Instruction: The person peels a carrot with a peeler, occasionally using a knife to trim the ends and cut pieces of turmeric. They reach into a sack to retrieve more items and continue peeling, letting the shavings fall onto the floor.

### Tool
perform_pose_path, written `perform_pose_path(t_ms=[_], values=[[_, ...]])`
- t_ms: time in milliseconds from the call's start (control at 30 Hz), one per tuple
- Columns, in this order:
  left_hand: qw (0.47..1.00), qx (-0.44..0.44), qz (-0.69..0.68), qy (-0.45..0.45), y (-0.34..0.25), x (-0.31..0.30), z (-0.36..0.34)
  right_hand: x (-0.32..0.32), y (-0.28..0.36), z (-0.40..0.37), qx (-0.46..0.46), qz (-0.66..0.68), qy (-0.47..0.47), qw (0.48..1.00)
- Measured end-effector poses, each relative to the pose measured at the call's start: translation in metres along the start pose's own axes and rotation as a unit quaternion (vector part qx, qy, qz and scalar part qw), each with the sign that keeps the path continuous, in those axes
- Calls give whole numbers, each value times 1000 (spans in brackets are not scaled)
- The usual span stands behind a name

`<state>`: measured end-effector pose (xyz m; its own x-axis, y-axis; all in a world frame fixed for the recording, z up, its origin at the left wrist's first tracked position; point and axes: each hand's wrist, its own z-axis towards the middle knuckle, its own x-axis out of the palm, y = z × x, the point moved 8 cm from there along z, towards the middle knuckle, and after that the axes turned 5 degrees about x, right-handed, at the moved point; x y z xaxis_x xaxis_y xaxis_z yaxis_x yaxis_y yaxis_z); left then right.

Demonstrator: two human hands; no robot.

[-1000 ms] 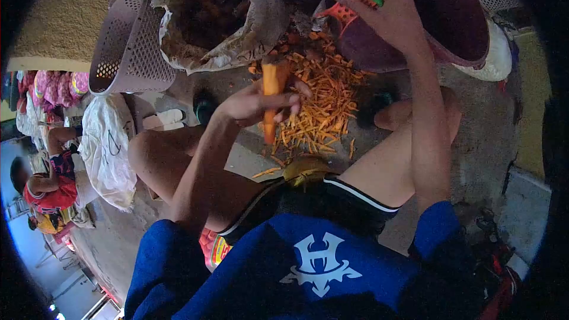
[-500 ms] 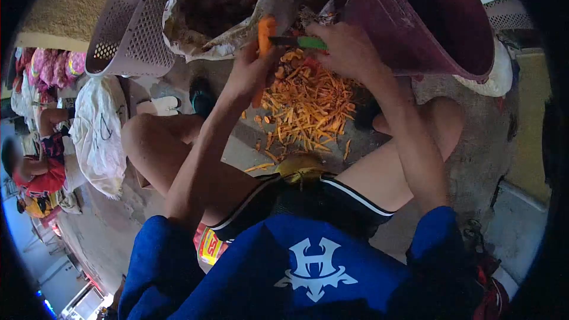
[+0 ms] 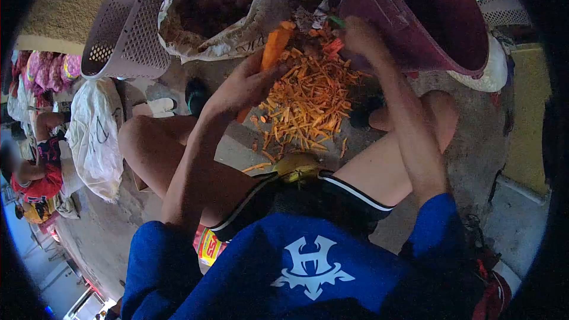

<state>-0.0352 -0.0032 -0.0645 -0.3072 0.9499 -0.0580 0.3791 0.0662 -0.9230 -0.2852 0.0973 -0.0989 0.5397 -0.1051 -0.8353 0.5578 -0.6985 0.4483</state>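
My left hand [image 3: 242,86] is wrapped round a long orange carrot [image 3: 277,46], whose thick end points up and away from me. The carrot's lower tip shows below my palm. In my right hand [image 3: 361,38], slightly smeared, is a green-handled knife [image 3: 336,21]; only a bit of green shows, and its blade cannot be made out. The knife is apart from the carrot, over to the right. Under and between both hands lies a heap of orange peelings [image 3: 311,104] on the floor between my feet.
An open woven sack [image 3: 267,18] of dark contents stands ahead, left of a large maroon tub [image 3: 379,18]. A perforated plastic basket [image 3: 139,41] is at the far left, with a white sack [image 3: 95,136] nearer. A person in red [image 3: 44,181] sits at the left edge.
My right hand has moved the knife right and away from the carrot toward the tub. My left hand has lowered slightly, and the carrot now leans to the right.
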Motion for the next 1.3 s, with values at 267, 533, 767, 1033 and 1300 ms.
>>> perform_pose_path(t_ms=[267,533,767,1033,1300], values=[[993,56,-31,-94,0,-18,13,-9,66,-54,-150,-61,-86,983],[998,27,12,-56,4,-4,18,7,97,-67,-173,-139,-73,972],[979,66,184,-64,3,-10,31,27,62,-24,-108,-111,-37,987],[942,205,250,-88,14,-13,49,49,37,-5,-85,-125,16,988],[983,39,171,-61,16,-28,11,31,-49,19,76,-99,41,991]])
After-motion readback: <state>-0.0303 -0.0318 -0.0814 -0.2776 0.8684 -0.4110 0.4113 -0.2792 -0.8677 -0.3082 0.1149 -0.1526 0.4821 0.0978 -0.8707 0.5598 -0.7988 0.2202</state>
